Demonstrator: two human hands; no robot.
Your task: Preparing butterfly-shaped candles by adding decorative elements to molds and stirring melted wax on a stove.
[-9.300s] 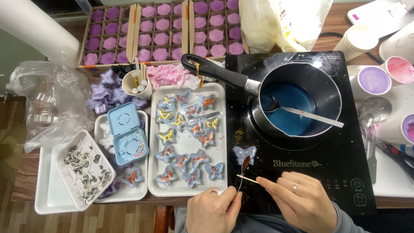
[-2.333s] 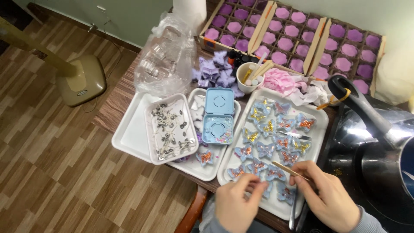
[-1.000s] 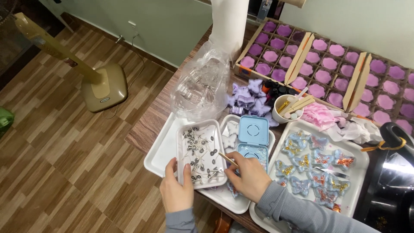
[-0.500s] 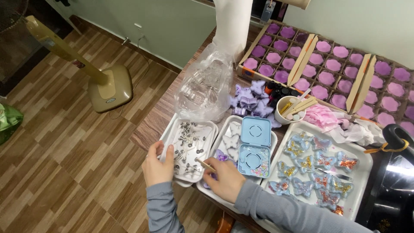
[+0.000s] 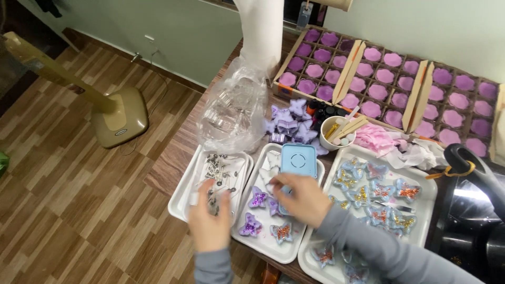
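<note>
1. The left hand [image 5: 210, 223] has moved off the small tray's edge and now hangs over the metal bits tray [image 5: 202, 176]; it is blurry, so I cannot tell its grip.
2. The right hand [image 5: 302, 197] has slid right, fingers curled loosely by the blue box [image 5: 299, 160], over the middle tray [image 5: 286, 255] of butterfly shapes [image 5: 258, 199].

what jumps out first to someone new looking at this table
The rows of purple flower-shaped wax pieces in cardboard trays along the back. Nearer, a white tray of glittery butterfly shapes at right, with the right hand by a blue box on the middle tray.

Grey long sleeves [image 5: 363, 244], bare hands
</note>
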